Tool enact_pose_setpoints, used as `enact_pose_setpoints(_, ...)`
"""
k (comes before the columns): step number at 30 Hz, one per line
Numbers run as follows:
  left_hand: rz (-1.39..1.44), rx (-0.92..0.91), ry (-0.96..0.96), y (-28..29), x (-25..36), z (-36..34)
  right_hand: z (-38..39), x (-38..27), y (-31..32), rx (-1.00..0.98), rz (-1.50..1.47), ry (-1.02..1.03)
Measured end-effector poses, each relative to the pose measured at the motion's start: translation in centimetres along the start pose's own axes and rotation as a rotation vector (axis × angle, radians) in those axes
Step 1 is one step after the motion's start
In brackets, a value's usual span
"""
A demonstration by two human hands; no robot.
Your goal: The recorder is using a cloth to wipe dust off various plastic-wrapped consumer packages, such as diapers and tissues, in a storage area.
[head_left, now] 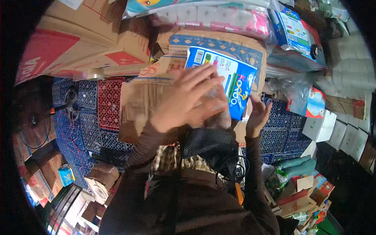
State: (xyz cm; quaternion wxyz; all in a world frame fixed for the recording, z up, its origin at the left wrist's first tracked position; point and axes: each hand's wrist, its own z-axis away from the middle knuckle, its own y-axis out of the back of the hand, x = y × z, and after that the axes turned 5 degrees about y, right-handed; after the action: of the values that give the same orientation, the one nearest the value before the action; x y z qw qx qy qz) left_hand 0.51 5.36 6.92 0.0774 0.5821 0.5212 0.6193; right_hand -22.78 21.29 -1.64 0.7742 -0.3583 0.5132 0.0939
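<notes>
A blue and white soft plastic pack rests tilted on a flattened-looking cardboard surface in front of me. My left hand is over the pack's left side, fingers stretched out and blurred by motion. Beneath its fingers is a blurred, shiny patch that I cannot make out. Beside the pack's lower right edge is my right hand, its thumb and fingers apart; whether it touches the pack I cannot tell. Brown cardboard lies under and left of my left hand.
Large cartons stand at the upper left, with a tape roll by them. Blue plastic crates and a red one form the base. Wrapped packs lie at the far side. White boxes stand right.
</notes>
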Motion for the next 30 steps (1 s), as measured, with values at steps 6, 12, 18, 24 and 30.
enact_pose_setpoints(6,-0.249,-0.071,0.193,-5.8,-2.8,0.0,-0.9,2.5,-4.5,-0.13,0.485,0.271)
enact_pose_setpoints(12,-0.226,0.157,0.296,-6.1,-6.9,-6.2,-2.8,3.0,-5.0,-0.088,0.368,0.254)
enact_pose_setpoints(18,-0.449,0.081,0.357,-6.7,-2.1,-3.0,-2.4,3.2,-3.5,-0.148,0.335,0.324)
enact_pose_setpoints(24,-0.277,0.131,0.41,-7.5,-0.2,0.6,-2.8,4.1,-3.1,-0.1,0.218,0.242)
enact_pose_setpoints(30,-0.436,0.406,0.506,-9.2,-3.1,-7.3,-3.3,4.4,-3.1,-0.074,0.218,0.243)
